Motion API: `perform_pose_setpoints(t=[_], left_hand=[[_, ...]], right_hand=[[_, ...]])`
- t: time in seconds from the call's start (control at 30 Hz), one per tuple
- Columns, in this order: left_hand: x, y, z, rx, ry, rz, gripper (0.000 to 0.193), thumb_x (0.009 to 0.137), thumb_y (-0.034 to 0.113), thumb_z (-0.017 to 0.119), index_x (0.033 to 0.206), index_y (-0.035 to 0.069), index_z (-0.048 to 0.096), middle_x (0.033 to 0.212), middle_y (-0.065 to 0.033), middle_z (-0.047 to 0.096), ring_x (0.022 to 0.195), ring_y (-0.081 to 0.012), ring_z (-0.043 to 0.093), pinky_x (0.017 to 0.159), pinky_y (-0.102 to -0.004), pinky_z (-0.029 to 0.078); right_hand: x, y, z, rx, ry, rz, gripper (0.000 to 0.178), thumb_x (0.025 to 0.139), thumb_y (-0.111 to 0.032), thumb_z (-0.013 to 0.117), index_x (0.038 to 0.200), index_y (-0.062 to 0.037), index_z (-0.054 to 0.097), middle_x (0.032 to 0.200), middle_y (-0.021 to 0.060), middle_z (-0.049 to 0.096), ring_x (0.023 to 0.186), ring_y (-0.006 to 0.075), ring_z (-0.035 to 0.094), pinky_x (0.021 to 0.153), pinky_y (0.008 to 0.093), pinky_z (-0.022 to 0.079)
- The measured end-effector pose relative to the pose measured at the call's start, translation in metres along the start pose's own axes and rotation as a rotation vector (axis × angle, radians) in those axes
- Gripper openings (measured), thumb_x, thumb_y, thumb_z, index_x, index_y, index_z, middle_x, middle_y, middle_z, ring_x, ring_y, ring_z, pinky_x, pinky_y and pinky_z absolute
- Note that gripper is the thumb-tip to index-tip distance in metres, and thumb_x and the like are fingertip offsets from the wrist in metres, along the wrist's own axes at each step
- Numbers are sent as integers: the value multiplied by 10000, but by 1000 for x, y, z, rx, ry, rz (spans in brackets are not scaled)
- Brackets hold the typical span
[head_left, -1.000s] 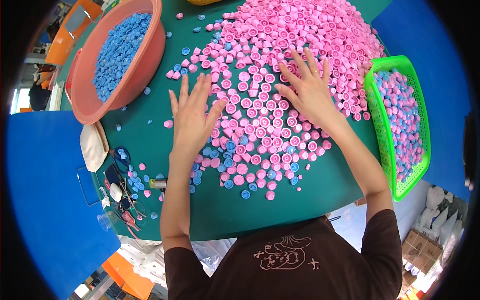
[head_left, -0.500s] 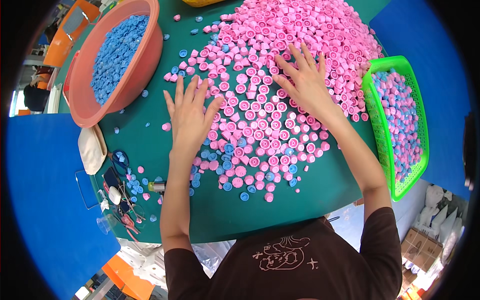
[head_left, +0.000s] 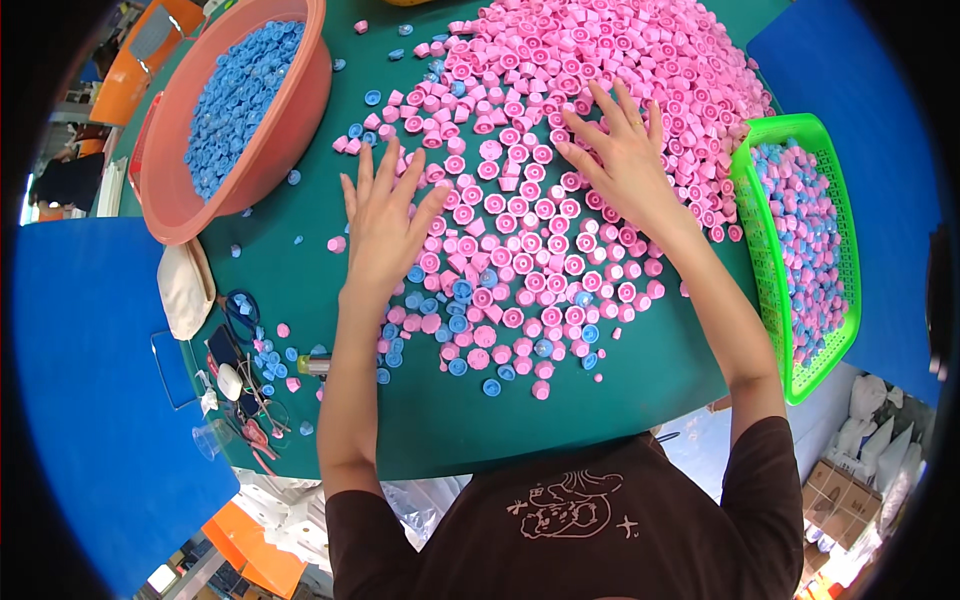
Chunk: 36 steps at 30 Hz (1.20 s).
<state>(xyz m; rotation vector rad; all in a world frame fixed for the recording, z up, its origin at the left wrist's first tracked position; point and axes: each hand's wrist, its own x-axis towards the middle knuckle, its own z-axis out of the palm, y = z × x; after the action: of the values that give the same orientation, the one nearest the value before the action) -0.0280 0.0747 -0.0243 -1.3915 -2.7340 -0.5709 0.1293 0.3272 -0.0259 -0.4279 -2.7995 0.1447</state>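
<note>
Many small pink fluted cup-shaped pieces (head_left: 600, 45) lie heaped on the green tabletop (head_left: 470, 430) and thin out toward me. Small blue caps (head_left: 463, 290) are mixed in at the near side of the spread. At the left edge of the pink pieces, my left hand (head_left: 383, 228) lies palm down with its fingers spread, holding nothing. My right hand (head_left: 630, 170) rests palm down on the near part of the heap, fingers apart, likewise with nothing in its grasp. Pieces directly under both palms are hidden.
A salmon-coloured basin (head_left: 310, 90) of blue caps stands at the far left. To the right is a green basket (head_left: 768, 270) of mixed pink and blue pieces. A beige pouch (head_left: 186, 290), scissors (head_left: 241, 315) and a yellow-handled tool (head_left: 314, 366) lie left of my left forearm.
The whole view has shifted slightly, so things appear a little higher and farther right. Both hands stay spread in nearly the same places among the pink pieces.
</note>
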Motion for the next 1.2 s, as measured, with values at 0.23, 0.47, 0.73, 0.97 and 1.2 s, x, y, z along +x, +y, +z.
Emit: perform_pose_setpoints(t=[0.23,0.47,0.73,0.97,1.2], left_hand=[[-3,-16,-22,21,6,-116,489,1017,416,402,1389,122,519,1533,-110,354,1471,-335,161,1175,-534,46],[-30,-25,-57,-52,82,-186,484,1007,441,419,1299,101,602,1497,-126,399,1461,-343,185,1170,-548,57],[-65,-34,-76,-27,88,-245,530,1027,473,336,1317,108,590,1505,-106,397,1467,-337,175,1180,-518,53],[-69,-31,-86,-122,192,-253,479,1008,452,415,1283,111,612,1473,-115,435,1446,-348,227,1173,-527,75],[-83,-25,-85,-94,102,-221,493,1010,436,413,1300,76,587,1436,-134,477,1422,-349,287,1166,-539,119]], right_hand=[[14,-75,4,297,-82,-389,548,931,-401,571,1390,-118,480,1467,106,425,1389,274,362,1131,604,189],[28,-100,34,192,-105,-457,659,958,-519,455,1436,-68,408,1488,92,412,1425,276,305,1154,599,128],[26,-86,34,169,-35,-415,649,949,-567,432,1405,-105,460,1501,154,370,1419,349,278,1125,645,139],[34,-96,32,104,-182,-426,655,966,-565,399,1478,-157,376,1561,122,281,1455,324,219,1160,580,106],[20,-84,33,134,-126,-447,681,975,-504,424,1459,-29,360,1540,147,316,1434,297,276,1175,502,149]])
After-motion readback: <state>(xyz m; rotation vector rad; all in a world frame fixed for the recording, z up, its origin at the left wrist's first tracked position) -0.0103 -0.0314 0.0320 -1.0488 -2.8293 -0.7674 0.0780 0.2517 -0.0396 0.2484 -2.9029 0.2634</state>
